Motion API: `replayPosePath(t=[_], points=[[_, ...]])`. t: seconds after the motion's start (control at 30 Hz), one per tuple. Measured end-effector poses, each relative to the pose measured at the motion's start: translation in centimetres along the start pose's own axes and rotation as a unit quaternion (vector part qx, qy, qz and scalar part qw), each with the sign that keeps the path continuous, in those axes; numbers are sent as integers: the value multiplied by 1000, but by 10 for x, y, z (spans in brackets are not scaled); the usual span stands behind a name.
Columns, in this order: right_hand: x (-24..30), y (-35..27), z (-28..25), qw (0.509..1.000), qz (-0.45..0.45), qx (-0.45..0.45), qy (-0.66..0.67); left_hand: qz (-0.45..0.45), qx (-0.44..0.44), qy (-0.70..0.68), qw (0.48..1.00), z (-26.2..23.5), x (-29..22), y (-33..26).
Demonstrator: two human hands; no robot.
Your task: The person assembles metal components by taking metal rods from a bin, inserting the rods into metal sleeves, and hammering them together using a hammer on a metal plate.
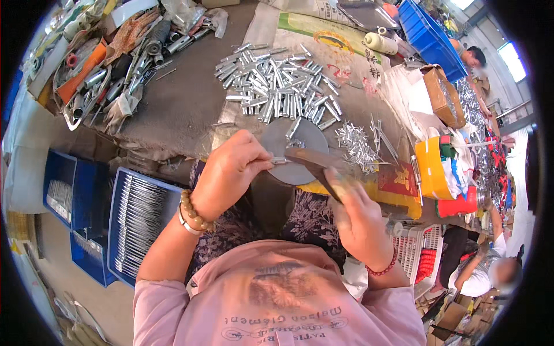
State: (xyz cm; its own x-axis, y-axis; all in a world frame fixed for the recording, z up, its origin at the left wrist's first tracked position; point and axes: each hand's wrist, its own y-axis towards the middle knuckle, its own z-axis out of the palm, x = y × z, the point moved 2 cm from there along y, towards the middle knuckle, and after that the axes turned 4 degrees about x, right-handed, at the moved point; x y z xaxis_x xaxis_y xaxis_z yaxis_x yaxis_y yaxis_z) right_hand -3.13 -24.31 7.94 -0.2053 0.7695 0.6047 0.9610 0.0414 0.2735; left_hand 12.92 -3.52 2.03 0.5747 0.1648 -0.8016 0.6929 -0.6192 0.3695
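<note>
My left hand (234, 164) pinches a short silver metal tube (278, 160) between thumb and fingertips, over the near part of a round grey disc (271, 131). My right hand (359, 216) is closed around a dark, flat, curved tool (316, 163), blurred by motion; its far end lies over the disc beside the tube. I cannot make out its exact kind. A few small metal pieces (295, 142) lie on the disc. Beyond it spreads a heap of silver metal tubes (280, 86). Right of the disc sits a smaller pile of thin metal pins (353, 141).
Blue bins (119, 230) with rows of metal rods stand at the lower left. Assorted tools (124, 75) clutter the table's far left. A cardboard box (444, 98), a yellow container (433, 167) and a white basket (411, 248) stand right. Other people (490, 268) are at the right.
</note>
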Motion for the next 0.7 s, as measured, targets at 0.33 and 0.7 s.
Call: replayPosePath(t=[0.33,0.7], points=[[13,9,-7,997,-28,-42,-66,19,6,40,999,0,3,-1],[9,11,3,991,-23,-11,-130,22,13,15,1000,2,5,-2]])
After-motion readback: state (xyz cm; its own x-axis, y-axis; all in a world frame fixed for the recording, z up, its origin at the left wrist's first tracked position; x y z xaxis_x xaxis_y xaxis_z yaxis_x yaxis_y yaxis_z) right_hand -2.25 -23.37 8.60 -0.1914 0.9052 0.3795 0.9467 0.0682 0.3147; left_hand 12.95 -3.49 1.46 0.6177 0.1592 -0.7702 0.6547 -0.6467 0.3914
